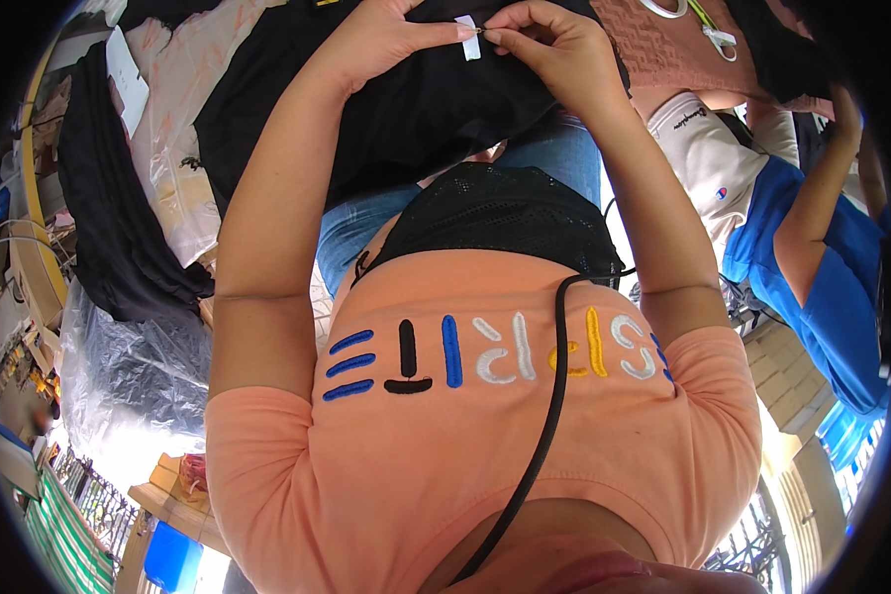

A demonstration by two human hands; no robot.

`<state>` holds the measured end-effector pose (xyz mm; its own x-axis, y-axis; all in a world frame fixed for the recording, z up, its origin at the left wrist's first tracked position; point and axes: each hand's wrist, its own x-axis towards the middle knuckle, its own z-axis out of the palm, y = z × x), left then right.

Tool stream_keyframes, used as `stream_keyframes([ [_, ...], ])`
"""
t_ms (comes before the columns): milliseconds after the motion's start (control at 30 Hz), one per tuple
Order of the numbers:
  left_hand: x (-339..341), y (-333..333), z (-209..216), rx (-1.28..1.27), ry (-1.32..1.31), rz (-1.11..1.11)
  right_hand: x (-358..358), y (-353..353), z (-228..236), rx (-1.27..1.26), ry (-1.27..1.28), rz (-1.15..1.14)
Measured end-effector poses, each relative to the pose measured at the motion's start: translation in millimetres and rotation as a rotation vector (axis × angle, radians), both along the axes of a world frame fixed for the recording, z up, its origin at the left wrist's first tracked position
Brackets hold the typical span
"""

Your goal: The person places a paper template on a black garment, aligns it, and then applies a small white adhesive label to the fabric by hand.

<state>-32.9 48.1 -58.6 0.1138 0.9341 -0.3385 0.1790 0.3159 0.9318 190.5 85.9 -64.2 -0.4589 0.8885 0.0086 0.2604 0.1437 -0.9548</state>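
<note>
Room, lower left: wooden furniture piece point(183, 507) with a blue panel point(173, 556) just beside it; green-and-white striped cloth point(64, 530) near dark ornate metal grille point(91, 487). Far left: curved yellow edge point(38, 188) bordering dense clutter, individual items too small to identify. Right: tan surface in block pattern point(770, 368), floor or wall uncertain. Lower right: second ornate grille point(759, 530). Light: strong, white, overexposed behind both grilles; outer rim dark.

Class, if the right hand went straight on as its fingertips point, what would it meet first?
The right hand would probably meet the white label over the black fabric first; exact depth there is unclear.
</note>
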Motion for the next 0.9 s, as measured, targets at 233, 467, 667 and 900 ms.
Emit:
stream_keyframes([
  [233, 2.5, -2.2, -5.3, 0.039, -0.094, 0.030, -16.7, -20.1, 37.0, 0.441, -0.203, 0.063],
  [467, 7.5, -0.6, 1.8, 0.004, -0.029, 0.045, -10.9, -3.6, 48.5, 0.895, -0.184, 0.119],
  [667, 3.0, 0.9, -7.7, 0.025, 0.024, 0.051, -7.0, 2.5, 84.7, 0.311, 0.292, 0.114],
  [900, 7.5, 1.2, -3.6, 0.050, -0.011, 0.045, 2.9, 6.1, 113.7, 0.551, 0.426, 0.117],
])
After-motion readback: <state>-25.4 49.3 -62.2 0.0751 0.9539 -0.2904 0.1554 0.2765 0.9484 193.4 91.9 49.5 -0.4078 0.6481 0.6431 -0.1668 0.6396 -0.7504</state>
